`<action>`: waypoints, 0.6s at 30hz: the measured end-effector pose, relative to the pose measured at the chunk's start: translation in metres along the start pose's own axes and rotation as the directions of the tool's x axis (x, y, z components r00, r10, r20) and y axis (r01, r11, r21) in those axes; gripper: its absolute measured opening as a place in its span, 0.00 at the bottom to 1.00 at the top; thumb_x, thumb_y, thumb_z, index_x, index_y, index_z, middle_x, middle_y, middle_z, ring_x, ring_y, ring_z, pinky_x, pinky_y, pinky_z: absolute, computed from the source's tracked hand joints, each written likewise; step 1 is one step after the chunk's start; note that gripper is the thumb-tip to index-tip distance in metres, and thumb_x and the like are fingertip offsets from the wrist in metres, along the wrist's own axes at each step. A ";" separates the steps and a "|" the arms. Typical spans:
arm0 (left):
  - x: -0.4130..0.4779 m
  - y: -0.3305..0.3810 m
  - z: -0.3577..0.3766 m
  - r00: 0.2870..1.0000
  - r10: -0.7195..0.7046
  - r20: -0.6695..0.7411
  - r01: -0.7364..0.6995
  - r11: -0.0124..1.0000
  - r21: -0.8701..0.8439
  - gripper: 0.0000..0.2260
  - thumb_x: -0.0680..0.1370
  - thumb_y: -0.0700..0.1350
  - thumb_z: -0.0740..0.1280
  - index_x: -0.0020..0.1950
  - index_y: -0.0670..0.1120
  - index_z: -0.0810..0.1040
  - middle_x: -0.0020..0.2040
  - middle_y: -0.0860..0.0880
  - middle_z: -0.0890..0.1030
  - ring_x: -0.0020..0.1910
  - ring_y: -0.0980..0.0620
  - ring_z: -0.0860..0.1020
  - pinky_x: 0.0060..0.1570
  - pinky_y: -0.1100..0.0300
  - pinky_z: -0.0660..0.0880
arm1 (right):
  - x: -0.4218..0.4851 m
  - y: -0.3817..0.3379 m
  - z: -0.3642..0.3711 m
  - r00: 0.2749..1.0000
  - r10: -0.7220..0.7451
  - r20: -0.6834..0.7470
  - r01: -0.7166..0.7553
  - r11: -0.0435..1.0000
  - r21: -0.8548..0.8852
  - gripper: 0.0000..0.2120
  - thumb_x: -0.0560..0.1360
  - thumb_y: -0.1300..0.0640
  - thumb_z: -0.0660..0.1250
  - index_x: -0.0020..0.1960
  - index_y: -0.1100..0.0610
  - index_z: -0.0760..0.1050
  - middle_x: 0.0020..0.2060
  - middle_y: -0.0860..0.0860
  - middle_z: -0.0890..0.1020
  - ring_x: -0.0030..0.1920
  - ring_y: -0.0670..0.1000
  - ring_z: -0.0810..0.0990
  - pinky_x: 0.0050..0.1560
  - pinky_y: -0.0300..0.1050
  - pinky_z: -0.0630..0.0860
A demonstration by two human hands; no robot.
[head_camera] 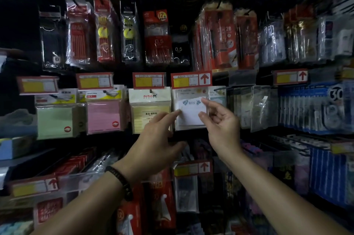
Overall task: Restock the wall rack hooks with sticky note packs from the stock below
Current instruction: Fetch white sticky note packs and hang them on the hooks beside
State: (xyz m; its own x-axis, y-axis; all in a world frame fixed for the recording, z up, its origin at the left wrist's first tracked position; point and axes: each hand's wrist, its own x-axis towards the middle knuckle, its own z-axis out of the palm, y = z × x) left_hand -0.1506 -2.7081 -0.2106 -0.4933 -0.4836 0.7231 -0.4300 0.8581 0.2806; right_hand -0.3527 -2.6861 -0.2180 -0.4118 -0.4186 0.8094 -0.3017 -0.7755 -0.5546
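A white sticky note pack in clear wrap hangs on a wall rack hook under a red price tag. My right hand pinches its right edge between forefinger and thumb. My left hand reaches up with straight fingers, the forefinger tip touching the pack's left edge. To the left hang a yellow pack, a pink pack and a green pack. The hook itself is hidden behind the tag.
Pen and refill packs fill the row of hooks above. Clear-bagged goods and blue packs hang to the right. More red packs hang below my arms. A shelf edge juts out at the left.
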 end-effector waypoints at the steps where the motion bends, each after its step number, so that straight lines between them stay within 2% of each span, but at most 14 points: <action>1: 0.002 0.000 0.000 1.000 -0.014 -0.002 0.014 1.000 -0.007 0.40 0.77 0.50 0.77 0.85 0.58 0.59 0.72 0.60 0.67 0.55 0.59 0.81 0.54 0.62 0.83 | 0.002 0.000 0.001 1.000 -0.001 0.002 0.001 1.000 -0.003 0.18 0.79 0.67 0.74 0.66 0.52 0.84 0.60 0.41 0.85 0.61 0.38 0.84 0.59 0.32 0.79; 4: 0.006 0.000 0.001 0.999 -0.047 0.011 0.047 0.997 -0.053 0.39 0.78 0.49 0.76 0.85 0.58 0.60 0.70 0.60 0.68 0.54 0.57 0.81 0.54 0.57 0.85 | 0.009 0.001 0.002 1.000 0.008 0.007 -0.008 1.000 0.002 0.17 0.80 0.67 0.73 0.65 0.53 0.84 0.60 0.40 0.85 0.61 0.37 0.83 0.60 0.32 0.79; 7: 0.007 0.002 0.004 0.999 -0.043 0.013 0.044 0.995 -0.092 0.38 0.78 0.50 0.76 0.85 0.56 0.61 0.67 0.60 0.68 0.52 0.55 0.83 0.53 0.56 0.85 | 0.012 0.001 0.000 1.000 0.012 0.007 -0.012 1.000 0.005 0.16 0.80 0.68 0.72 0.64 0.53 0.84 0.62 0.43 0.85 0.63 0.37 0.83 0.63 0.33 0.78; 11: 0.004 0.005 0.006 0.999 -0.041 -0.007 0.041 0.996 -0.073 0.38 0.78 0.52 0.76 0.85 0.54 0.62 0.66 0.60 0.69 0.51 0.56 0.83 0.52 0.59 0.84 | 0.012 0.003 -0.004 1.000 0.024 0.006 -0.024 0.999 -0.029 0.16 0.80 0.67 0.72 0.65 0.54 0.84 0.63 0.44 0.85 0.64 0.36 0.82 0.63 0.32 0.78; 15: 0.000 0.008 0.007 0.998 -0.058 0.014 0.058 0.998 -0.038 0.39 0.78 0.55 0.75 0.85 0.53 0.60 0.66 0.61 0.67 0.50 0.58 0.83 0.51 0.63 0.84 | 0.011 0.002 -0.006 0.997 0.073 0.012 -0.072 0.995 -0.069 0.15 0.80 0.66 0.73 0.64 0.54 0.84 0.62 0.44 0.86 0.63 0.37 0.82 0.67 0.37 0.78; 18: 0.003 0.009 0.008 0.997 -0.070 0.033 0.070 0.998 -0.006 0.39 0.79 0.57 0.74 0.85 0.52 0.59 0.69 0.58 0.67 0.52 0.58 0.81 0.53 0.61 0.84 | 0.011 0.002 -0.005 0.999 0.036 0.011 -0.033 0.980 -0.194 0.16 0.80 0.63 0.73 0.66 0.54 0.84 0.62 0.43 0.86 0.62 0.36 0.83 0.67 0.38 0.79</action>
State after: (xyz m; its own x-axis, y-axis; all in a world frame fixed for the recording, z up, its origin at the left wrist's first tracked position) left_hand -0.1618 -2.7033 -0.2106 -0.4871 -0.5476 0.6803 -0.4591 0.8232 0.3340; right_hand -0.3621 -2.6897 -0.2108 -0.4125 -0.4514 0.7912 -0.4494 -0.6547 -0.6078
